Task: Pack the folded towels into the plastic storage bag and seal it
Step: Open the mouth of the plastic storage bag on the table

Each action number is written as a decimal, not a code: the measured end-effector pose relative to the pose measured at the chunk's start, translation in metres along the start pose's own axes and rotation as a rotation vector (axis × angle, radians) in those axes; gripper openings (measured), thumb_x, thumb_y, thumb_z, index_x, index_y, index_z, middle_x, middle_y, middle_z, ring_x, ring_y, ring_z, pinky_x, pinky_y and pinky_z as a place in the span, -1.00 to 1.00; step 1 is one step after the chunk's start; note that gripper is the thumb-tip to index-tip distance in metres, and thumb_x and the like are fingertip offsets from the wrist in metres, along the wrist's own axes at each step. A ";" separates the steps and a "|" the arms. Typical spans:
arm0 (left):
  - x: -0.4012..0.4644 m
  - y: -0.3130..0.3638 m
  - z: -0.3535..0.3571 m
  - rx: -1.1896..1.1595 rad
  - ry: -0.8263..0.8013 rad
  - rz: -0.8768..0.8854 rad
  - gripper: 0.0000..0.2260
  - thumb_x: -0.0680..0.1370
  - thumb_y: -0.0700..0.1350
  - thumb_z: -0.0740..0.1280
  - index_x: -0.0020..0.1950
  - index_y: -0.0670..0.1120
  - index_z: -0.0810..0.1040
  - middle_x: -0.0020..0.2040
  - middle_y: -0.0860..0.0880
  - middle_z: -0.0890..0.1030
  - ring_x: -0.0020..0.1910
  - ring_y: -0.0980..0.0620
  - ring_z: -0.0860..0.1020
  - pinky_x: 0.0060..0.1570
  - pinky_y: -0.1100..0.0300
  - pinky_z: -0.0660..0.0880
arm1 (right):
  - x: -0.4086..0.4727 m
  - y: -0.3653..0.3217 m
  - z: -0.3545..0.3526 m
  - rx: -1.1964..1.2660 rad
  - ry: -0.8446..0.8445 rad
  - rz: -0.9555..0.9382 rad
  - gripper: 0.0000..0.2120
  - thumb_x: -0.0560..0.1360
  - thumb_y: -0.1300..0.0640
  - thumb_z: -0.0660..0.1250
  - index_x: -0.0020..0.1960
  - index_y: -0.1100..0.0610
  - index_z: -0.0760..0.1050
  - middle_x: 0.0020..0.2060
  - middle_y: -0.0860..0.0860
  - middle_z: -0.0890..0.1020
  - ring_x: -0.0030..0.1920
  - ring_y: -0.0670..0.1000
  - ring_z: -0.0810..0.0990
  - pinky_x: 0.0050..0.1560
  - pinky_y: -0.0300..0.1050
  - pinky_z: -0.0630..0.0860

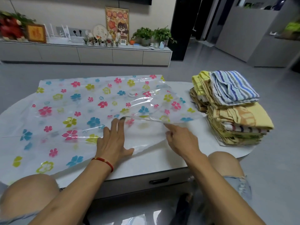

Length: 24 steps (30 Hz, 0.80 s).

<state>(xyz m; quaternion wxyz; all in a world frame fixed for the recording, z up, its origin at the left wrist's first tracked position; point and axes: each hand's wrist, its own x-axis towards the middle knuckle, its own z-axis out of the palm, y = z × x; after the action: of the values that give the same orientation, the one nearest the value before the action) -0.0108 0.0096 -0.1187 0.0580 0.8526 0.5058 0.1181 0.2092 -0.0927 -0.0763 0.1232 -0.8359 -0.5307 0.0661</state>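
A clear plastic storage bag (78, 104) printed with pink, blue and yellow flowers lies spread over the white table (175, 161). Its round white valve (131, 94) shows near the middle. My left hand (113, 142) lies flat with fingers apart, and its fingertips reach under the bag's raised upper layer. My right hand (180, 140) pinches that layer's edge and holds it a little above the table, so the mouth gapes at the right. A stack of folded towels (230, 106), yellow and striped, stands on the table's right end, apart from the bag.
My bare knees (29, 192) sit against the table's front edge. A drawer handle (159, 181) shows below the tabletop. A long low cabinet (84, 54) with plants and ornaments runs along the far wall, with grey floor between.
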 end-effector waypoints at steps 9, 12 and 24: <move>0.004 -0.010 0.003 -0.056 -0.038 -0.069 0.17 0.21 0.26 0.53 0.56 0.02 -0.16 0.46 -0.13 0.17 0.28 -0.25 0.41 -0.01 -0.14 0.55 | -0.010 0.021 0.017 0.828 -0.108 0.384 -0.45 0.58 0.11 0.35 0.55 0.04 0.37 0.00 -0.03 0.70 -0.22 0.12 0.78 -0.18 0.00 0.69; 0.003 -0.010 0.005 -0.047 -0.045 -0.064 0.18 0.22 0.27 0.51 0.56 0.04 -0.23 0.45 -0.15 0.22 0.24 -0.25 0.43 -0.03 -0.13 0.55 | -0.001 0.018 -0.003 0.211 0.147 0.001 -0.51 0.56 0.12 0.27 0.50 -0.04 0.46 0.21 0.00 0.71 0.09 0.15 0.71 0.12 0.05 0.63; 0.008 -0.029 -0.010 -0.166 -0.030 -0.161 0.10 0.22 0.28 0.54 0.52 0.16 -0.12 0.28 -0.16 0.29 0.01 -0.21 0.53 -0.16 -0.06 0.58 | 0.001 0.057 -0.009 1.151 -0.125 0.468 -0.59 0.48 0.10 0.45 0.26 -0.18 0.48 0.15 -0.05 0.71 -0.18 0.14 0.80 -0.28 -0.09 0.60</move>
<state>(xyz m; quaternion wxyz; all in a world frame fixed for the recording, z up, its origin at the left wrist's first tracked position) -0.0340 0.0302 -0.1143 0.1455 0.8031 0.5601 0.1418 0.2619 -0.1162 -0.0835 0.5047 -0.7244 -0.2191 0.4154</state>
